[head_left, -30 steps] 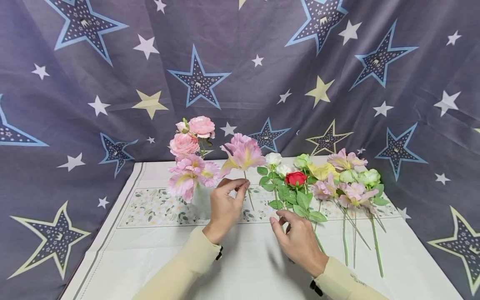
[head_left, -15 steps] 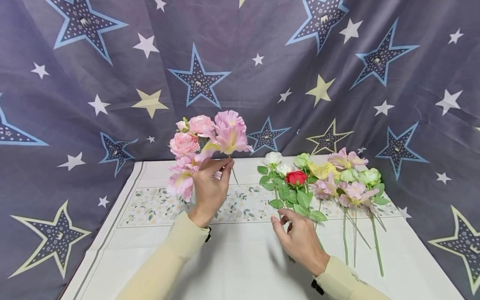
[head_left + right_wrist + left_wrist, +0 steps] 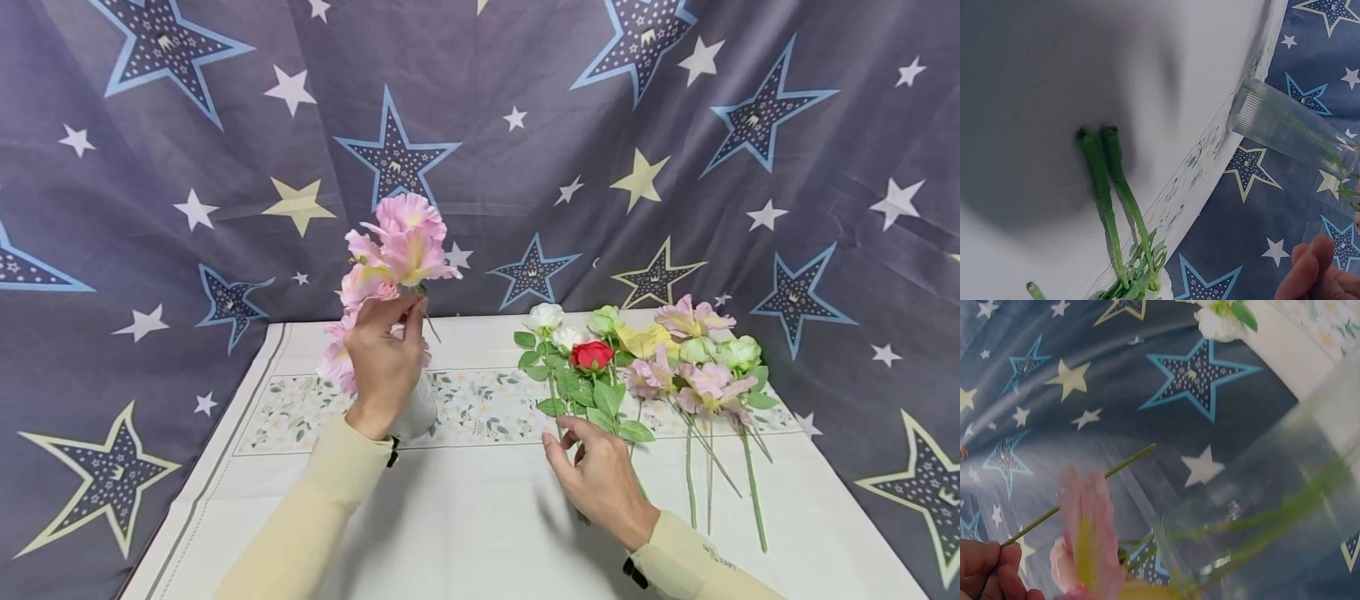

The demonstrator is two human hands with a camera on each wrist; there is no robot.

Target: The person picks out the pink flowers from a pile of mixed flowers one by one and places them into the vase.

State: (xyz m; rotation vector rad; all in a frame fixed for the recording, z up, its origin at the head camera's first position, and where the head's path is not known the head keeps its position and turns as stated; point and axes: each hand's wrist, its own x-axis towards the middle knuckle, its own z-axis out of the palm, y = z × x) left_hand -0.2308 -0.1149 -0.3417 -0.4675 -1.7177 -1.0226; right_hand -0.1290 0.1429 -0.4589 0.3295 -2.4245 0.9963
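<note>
In the head view my left hand (image 3: 386,362) pinches the thin stem of a pink iris (image 3: 411,242) with yellow-streaked petals. Its bare stem (image 3: 1035,524) slants from the fingertips in the left wrist view, the end free and outside the glass. Close by stands a clear ribbed glass vase (image 3: 1291,125) holding green stems, partly hidden by this hand in the head view. Pink blooms (image 3: 339,354) show around the hand, over the vase. My right hand (image 3: 603,479) is beside the leafy rose stems, fingers loosely bent, with nothing seen in its grasp.
On the right of the white tablecloth (image 3: 480,525) lie white roses (image 3: 545,317), a red rose (image 3: 592,357), a yellow bloom (image 3: 648,342), green roses (image 3: 738,354) and more pink irises (image 3: 712,387). Their stems point toward the front. A starry curtain (image 3: 480,125) hangs behind.
My left hand has carried the pink iris leftward and up, from the table's middle to above the vase, in front of the pink roses. The right hand has stayed in place.
</note>
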